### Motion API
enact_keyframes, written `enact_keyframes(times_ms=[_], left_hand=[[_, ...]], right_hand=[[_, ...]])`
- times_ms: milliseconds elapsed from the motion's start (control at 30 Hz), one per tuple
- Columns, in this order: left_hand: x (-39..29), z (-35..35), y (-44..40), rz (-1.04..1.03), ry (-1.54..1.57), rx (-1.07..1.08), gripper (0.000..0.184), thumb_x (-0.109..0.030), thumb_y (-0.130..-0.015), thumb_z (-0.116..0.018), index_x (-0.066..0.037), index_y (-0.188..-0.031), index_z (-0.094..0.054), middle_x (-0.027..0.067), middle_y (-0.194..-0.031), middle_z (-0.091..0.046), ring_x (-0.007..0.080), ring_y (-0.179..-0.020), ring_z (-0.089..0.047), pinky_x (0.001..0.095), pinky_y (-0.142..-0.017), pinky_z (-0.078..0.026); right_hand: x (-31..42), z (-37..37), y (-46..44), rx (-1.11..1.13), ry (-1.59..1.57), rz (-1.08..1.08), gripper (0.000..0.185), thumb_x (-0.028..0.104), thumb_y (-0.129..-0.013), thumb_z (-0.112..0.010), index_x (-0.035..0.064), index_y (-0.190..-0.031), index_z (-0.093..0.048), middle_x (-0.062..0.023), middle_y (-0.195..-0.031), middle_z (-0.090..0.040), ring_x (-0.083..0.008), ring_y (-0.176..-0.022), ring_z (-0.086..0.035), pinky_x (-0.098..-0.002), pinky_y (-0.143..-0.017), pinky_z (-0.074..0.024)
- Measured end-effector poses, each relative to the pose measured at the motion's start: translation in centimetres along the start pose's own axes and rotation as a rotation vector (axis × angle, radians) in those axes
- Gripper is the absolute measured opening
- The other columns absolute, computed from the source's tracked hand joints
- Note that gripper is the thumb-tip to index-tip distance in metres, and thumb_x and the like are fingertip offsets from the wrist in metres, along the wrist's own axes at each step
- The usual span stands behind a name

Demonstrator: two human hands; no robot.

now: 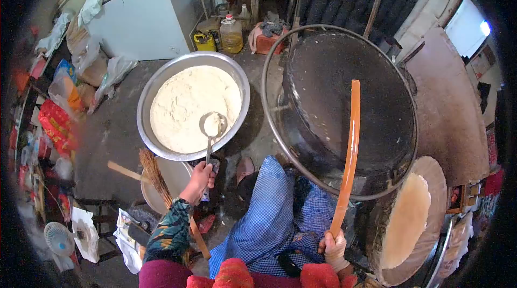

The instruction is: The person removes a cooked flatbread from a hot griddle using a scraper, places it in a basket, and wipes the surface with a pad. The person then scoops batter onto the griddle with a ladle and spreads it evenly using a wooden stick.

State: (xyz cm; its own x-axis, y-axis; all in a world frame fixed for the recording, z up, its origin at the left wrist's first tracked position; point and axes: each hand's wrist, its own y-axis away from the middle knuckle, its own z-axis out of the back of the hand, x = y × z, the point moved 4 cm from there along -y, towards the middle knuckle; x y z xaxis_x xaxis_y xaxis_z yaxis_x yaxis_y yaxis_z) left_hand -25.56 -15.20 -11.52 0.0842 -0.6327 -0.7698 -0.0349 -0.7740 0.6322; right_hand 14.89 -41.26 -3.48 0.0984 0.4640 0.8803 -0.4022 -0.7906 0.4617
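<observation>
My left hand (199, 180) is closed around the handle of a metal ladle (209, 145). The ladle's bowl holds a pale scoop and sits over thick cream-coloured batter (188, 99) in a wide metal basin (144, 121). In my right hand (333, 249) is the lower end of a long, slightly curved orange-brown scraper (350, 153). It points up and away from me, across the view of a large round black griddle (318, 83) with a metal ring around it. A round pale flatbread (407, 220) lies on a round board at right.
Left of my left hand, a straw brush (154, 175) lies over a pale bowl (148, 194). Oil bottles (231, 35) stand behind the basin, near a white chest (145, 19). Plastic bags (56, 124) crowd the left side. A small fan (59, 238) is at lower left.
</observation>
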Motion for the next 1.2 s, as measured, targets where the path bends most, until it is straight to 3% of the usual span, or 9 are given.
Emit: enact_keyframes(times_ms=[100, 167, 300, 433, 500, 600, 800, 900, 1200], left_hand=[[-3.3, 0.3, -0.4, -0.203, -0.508, -0.060, 0.048, -0.018, -0.095, -0.051, -0.003, -0.137, -0.033, 0.0052, -0.066, -0.051, 0.0144, -0.046, -0.049, 0.0296, -0.040, -0.040], [-4.1, 1.6, -7.0, -0.669, -1.048, -0.188, 0.053, -0.011, -0.090, -0.048, 0.004, -0.137, -0.027, 0.0269, -0.072, -0.062, 0.0336, -0.063, -0.064, 0.0442, -0.054, -0.050], [-8.9, -0.7, -10.6, -0.492, -1.603, -0.200, 0.061, -0.004, -0.088, -0.043, 0.006, -0.143, -0.019, 0.0276, -0.087, -0.063, 0.0406, -0.078, -0.064, 0.0482, -0.070, -0.053], [-5.4, 0.8, -8.9, -0.381, -1.670, 0.059, 0.062, -0.003, -0.088, -0.037, 0.003, -0.146, -0.015, 0.0304, -0.089, -0.062, 0.0431, -0.078, -0.064, 0.0498, -0.072, -0.053], [-4.1, 1.6, -5.7, -0.306, -1.589, 0.084, 0.067, -0.001, -0.086, -0.040, 0.001, -0.147, -0.013, 0.0325, -0.087, -0.062, 0.0440, -0.077, -0.064, 0.0508, -0.071, -0.052], [-0.2, 3.5, -3.9, -0.568, -1.316, 0.125, 0.070, -0.003, -0.086, -0.045, 0.000, -0.147, -0.011, 0.0310, -0.084, -0.062, 0.0419, -0.069, -0.063, 0.0491, -0.065, -0.051], [1.1, -2.3, -2.6, 0.069, 0.303, 0.192, 0.060, -0.009, -0.097, -0.037, -0.024, -0.149, -0.012, 0.0012, -0.064, -0.041, 0.0129, -0.045, -0.038, 0.0261, -0.040, -0.036], [1.6, -4.8, -3.6, 0.265, 1.025, 0.426, 0.018, -0.023, -0.100, -0.044, -0.016, -0.117, -0.046, 0.0011, -0.065, -0.043, 0.0081, -0.046, -0.039, 0.0211, -0.039, -0.036], [1.5, -2.4, 5.7, 0.442, 1.344, 0.698, 0.035, -0.032, -0.099, -0.048, -0.007, -0.077, -0.039, -0.0012, -0.059, -0.037, 0.0086, -0.047, -0.040, 0.0215, -0.041, -0.038]], right_hand=[[-0.1, -0.3, -0.7, 0.014, 0.018, -0.066, 0.017, 0.018, -0.092, -0.051, 0.0043, -0.099, -0.046, -0.0043, -0.056, -0.051, -0.0129, -0.040, -0.047, -0.0270, -0.036, -0.0409], [-0.3, -0.5, -1.3, 0.013, 0.039, -0.092, 0.017, 0.019, -0.092, -0.052, 0.0042, -0.099, -0.046, -0.0043, -0.055, -0.050, -0.0130, -0.040, -0.047, -0.0268, -0.036, -0.0405], [-0.6, -0.7, -1.4, -0.030, 0.053, -0.056, 0.015, 0.017, -0.094, -0.051, 0.0043, -0.099, -0.045, -0.0047, -0.054, -0.052, -0.0134, -0.039, -0.049, -0.0271, -0.037, -0.0413], [-0.4, -0.7, -0.9, -0.083, -0.002, -0.029, 0.017, 0.019, -0.093, -0.052, 0.0045, -0.099, -0.046, -0.0048, -0.053, -0.051, -0.0138, -0.038, -0.048, -0.0274, -0.037, -0.0416], [0.3, -0.7, -0.5, -0.094, -0.049, -0.043, 0.017, 0.019, -0.093, -0.052, 0.0050, -0.099, -0.046, -0.0045, -0.054, -0.050, -0.0136, -0.039, -0.049, -0.0273, -0.037, -0.0419], [-0.4, -0.2, -0.7, -0.115, -0.091, -0.033, 0.018, 0.022, -0.094, -0.051, 0.0057, -0.099, -0.046, -0.0043, -0.054, -0.050, -0.0136, -0.038, -0.047, -0.0270, -0.036, -0.0401], [0.5, -0.2, -0.8, -0.093, -0.054, 0.002, 0.016, 0.021, -0.096, -0.048, 0.0060, -0.101, -0.046, -0.0033, -0.055, -0.049, -0.0122, -0.040, -0.047, -0.0261, -0.036, -0.0388], [0.3, -0.1, -0.7, -0.084, -0.067, 0.021, 0.015, 0.020, -0.097, -0.047, 0.0058, -0.101, -0.046, -0.0027, -0.054, -0.049, -0.0116, -0.041, -0.048, -0.0259, -0.036, -0.0396], [1.4, 0.6, 0.6, -0.048, -0.095, 0.117, 0.019, 0.022, -0.097, -0.048, 0.0055, -0.107, -0.047, -0.0069, -0.063, -0.057, -0.0132, -0.045, -0.054, -0.0266, -0.041, -0.0449]])
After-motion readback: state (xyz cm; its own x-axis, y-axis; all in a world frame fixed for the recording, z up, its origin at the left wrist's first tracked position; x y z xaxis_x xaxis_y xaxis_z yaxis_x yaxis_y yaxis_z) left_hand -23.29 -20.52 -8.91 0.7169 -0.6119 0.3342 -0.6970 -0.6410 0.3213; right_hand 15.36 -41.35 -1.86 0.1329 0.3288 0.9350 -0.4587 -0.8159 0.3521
